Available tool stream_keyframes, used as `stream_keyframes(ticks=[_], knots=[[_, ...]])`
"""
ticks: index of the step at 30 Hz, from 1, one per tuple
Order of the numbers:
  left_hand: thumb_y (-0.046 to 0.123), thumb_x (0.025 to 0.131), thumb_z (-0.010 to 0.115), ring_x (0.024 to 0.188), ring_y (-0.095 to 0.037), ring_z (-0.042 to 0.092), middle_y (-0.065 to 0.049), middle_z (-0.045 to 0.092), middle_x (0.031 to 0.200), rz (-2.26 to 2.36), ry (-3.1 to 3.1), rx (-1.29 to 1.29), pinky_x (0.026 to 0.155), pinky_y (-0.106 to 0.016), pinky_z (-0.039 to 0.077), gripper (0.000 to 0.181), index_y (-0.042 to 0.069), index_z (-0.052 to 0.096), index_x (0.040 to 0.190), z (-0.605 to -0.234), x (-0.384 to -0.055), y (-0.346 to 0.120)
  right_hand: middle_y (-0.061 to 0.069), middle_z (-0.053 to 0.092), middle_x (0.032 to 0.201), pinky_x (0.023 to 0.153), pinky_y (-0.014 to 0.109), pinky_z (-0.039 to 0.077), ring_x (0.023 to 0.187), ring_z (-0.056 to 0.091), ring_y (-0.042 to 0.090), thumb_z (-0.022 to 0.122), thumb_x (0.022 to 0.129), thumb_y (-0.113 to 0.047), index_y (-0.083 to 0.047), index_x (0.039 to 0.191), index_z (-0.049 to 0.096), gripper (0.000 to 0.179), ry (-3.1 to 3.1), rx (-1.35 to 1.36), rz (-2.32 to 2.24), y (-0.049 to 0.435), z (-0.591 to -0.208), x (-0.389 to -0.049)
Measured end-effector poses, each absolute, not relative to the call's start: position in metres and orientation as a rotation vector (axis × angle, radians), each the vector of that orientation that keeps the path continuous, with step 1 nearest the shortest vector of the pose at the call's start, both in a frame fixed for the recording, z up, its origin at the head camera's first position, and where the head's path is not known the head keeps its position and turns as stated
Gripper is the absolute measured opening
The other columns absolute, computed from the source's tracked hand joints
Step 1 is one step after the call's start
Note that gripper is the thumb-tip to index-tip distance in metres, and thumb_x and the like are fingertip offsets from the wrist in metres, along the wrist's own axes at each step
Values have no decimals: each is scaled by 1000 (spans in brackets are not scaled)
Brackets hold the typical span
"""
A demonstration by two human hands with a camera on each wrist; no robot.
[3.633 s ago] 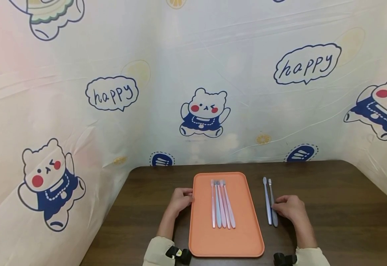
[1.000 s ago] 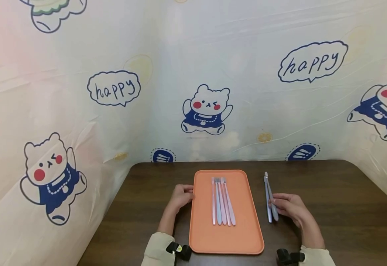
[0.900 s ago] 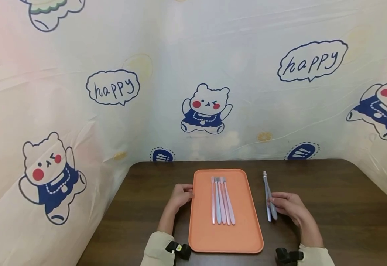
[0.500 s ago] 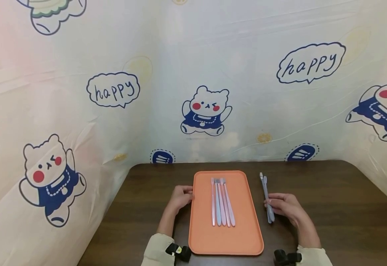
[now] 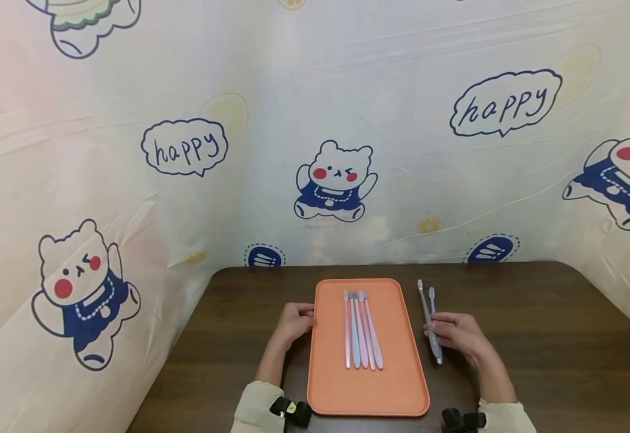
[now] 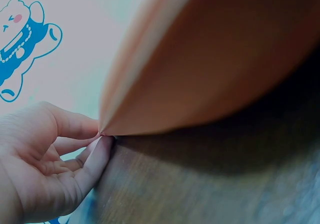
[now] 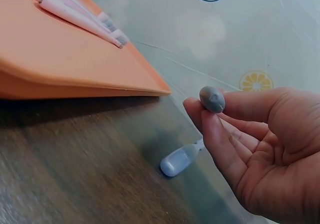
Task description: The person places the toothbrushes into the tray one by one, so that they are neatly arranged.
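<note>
My right hand [image 5: 458,334] pinches a grey toothbrush [image 5: 424,304] between thumb and fingers, just right of the orange tray [image 5: 366,394]. In the right wrist view the butt of its handle [image 7: 212,100] points at the camera. Beneath it a pale blue-violet toothbrush [image 7: 179,160] lies on the table, partly hidden by the fingers. At the tray's left edge, my left hand [image 5: 293,322] grips the rim; the left wrist view shows thumb and fingers [image 6: 75,123] meeting on it. Several pink and blue toothbrushes [image 5: 363,337] lie side by side on the tray, heads away from me.
The dark wooden table [image 5: 564,337] extends to both sides of the tray. Behind it hangs a pale curtain [image 5: 401,120] printed with bears and "happy" bubbles. Black wrist cameras sit at both cream sleeves [image 5: 258,406].
The right hand has taken hold of the grey toothbrush, lifted it and carried it left across the pale blue-violet one, toward the tray. Left hand and tray stay in place.
</note>
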State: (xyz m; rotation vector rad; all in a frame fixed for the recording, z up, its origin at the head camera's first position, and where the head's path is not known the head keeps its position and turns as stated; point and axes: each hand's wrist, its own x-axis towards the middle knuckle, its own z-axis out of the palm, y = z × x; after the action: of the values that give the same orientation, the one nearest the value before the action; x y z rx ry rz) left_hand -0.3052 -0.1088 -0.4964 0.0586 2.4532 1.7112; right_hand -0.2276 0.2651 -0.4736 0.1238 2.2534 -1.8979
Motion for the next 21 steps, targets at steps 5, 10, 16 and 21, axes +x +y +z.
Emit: stream_keyframes(ticks=[5, 10, 16, 21], knots=[[-5, 85, 64, 85, -15, 62, -18, 65, 105, 1717, 2445, 53, 76, -32, 60, 44, -11, 63, 129, -496, -306, -109, 11, 78, 104, 77, 22, 59, 89, 73, 7, 58, 100, -7, 24, 140, 40, 53, 2237, 120, -1924, 262, -473, -229], [-5, 85, 64, 85, -14, 62, -18, 65, 106, 1716, 2443, 50, 76, -31, 60, 44, -11, 63, 128, -497, -306, -109, 13, 78, 105, 76, 23, 59, 88, 74, 8, 58, 100, -6, 24, 140, 40, 54, 2249, 109, -1933, 257, -475, -231], [-4, 85, 65, 84, -14, 62, -17, 64, 105, 1707, 2449, 50, 75, -31, 60, 44, -11, 63, 129, -497, -306, -109, 12, 78, 103, 76, 21, 58, 86, 72, 4, 58, 99, -6, 24, 139, 42, 53, 2275, 100, -1930, 251, -477, -232], [-5, 84, 65, 86, -15, 62, -16, 64, 104, 1718, 2448, 45, 76, -31, 60, 44, -11, 64, 128, -497, -306, -109, 13, 78, 104, 76, 20, 57, 86, 71, 3, 58, 99, -5, 24, 140, 41, 53, 2276, 101, -1927, 248, -475, -232]])
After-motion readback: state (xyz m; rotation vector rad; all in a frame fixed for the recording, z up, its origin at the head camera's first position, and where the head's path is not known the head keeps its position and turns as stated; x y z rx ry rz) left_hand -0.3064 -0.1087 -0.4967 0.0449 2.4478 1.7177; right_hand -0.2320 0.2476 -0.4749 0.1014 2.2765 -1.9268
